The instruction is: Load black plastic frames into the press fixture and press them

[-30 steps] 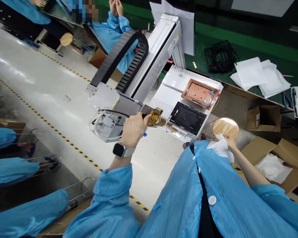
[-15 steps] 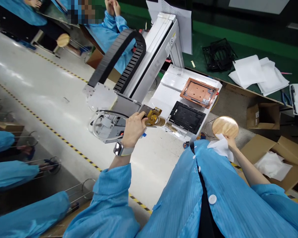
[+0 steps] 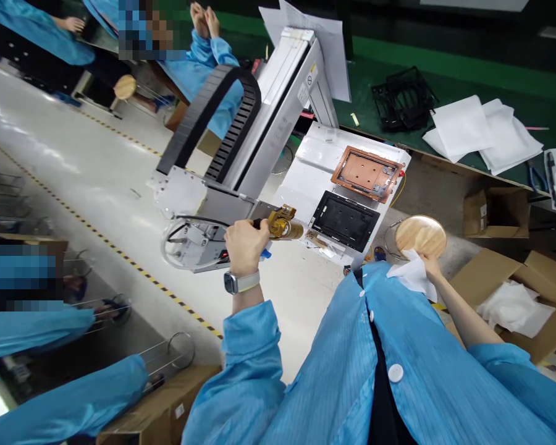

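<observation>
My left hand [image 3: 245, 246], with a watch on the wrist, is closed around the dark rear end of a gold cylindrical part [image 3: 285, 224] on the machine head [image 3: 199, 241]. At the right, my right hand [image 3: 430, 267] pinches a white sheet [image 3: 410, 275] beside a round wooden stool. On the white machine bed [image 3: 301, 179] lie a copper-coloured frame [image 3: 366, 173] and, nearer me, a black frame [image 3: 344, 220]. Neither hand touches these frames.
A green bench [image 3: 467, 74] at the back holds black frames [image 3: 403, 99] and white sheets [image 3: 463, 127]. Stool [image 3: 421, 236] and open cardboard boxes [image 3: 491, 213] stand at right. A machine gantry [image 3: 278, 111] rises centrally. People in blue sit at left.
My left hand has shifted slightly left and down in the picture, its wrist turned more upright. The view has moved a little. My right hand still has the white sheet.
</observation>
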Available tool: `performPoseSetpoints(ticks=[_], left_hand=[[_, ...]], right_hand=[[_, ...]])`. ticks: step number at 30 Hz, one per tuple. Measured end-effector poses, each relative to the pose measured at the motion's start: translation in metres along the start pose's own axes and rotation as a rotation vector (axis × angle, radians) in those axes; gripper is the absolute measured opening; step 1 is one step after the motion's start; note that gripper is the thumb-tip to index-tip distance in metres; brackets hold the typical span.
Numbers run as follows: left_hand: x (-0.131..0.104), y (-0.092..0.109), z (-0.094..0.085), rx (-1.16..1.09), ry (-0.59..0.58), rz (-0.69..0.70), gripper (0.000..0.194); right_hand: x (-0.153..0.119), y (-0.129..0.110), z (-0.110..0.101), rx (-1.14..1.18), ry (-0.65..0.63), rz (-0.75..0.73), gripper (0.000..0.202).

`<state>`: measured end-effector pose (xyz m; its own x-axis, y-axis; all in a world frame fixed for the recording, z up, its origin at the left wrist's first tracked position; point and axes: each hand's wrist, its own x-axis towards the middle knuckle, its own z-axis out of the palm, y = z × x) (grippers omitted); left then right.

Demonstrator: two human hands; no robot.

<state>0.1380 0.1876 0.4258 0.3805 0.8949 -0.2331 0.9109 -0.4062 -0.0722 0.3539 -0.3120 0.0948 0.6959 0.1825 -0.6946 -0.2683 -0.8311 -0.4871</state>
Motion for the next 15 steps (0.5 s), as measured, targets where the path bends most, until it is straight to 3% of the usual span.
performPoseSetpoints(ticks=[7, 11, 15], left_hand=[[-0.007, 0.007, 0.011, 0.000, 0.053, -0.055, 0.045], [-0.010, 0.003, 0.007, 0.003, 0.042, 0.006, 0.040], [-0.010, -0.001, 0.001, 0.039, 0.018, 0.081, 0.038]], right_hand=[[0.017, 0.021, -0.011, -0.002, -0.023, 0.020, 0.042], [0.018, 0.040, -0.027, -0.018, 0.012, 0.037, 0.041], [0.004, 0.064, -0.041, -0.012, 0.087, 0.006, 0.056]])
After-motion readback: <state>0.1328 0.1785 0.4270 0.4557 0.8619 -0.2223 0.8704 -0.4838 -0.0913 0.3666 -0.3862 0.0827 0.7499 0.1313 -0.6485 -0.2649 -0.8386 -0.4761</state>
